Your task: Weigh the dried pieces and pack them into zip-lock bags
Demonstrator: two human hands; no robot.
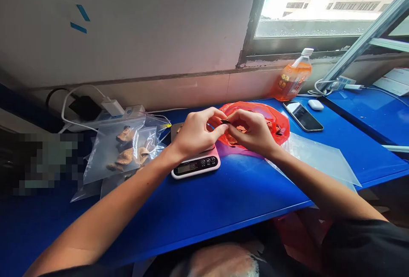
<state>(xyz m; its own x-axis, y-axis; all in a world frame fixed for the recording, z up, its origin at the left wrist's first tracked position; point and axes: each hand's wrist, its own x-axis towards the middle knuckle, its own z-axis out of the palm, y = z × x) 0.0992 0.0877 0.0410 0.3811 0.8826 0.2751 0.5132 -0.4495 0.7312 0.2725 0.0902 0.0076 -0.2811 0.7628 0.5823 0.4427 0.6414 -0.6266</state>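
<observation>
My left hand [198,133] and my right hand [252,133] meet at their fingertips above the table. A small, thin dark piece [225,121] is pinched between them; its exact kind I cannot make out. Below my right hand lies an open red plastic bag [283,117] with brown dried pieces [277,128] inside. Under my left hand stands a digital kitchen scale [195,167], its display lit and reading about 86, any decimal point unclear. Part of its plate is hidden by the hand, with a pale bit of something on it.
Clear zip bags [110,147] with brown dried chunks lie left of the scale. Flat clear bags [322,157] lie at the right. A drink bottle [294,76], a phone [303,116] and a white earbud case [315,105] stand behind. Chargers [112,107] and cables line the wall.
</observation>
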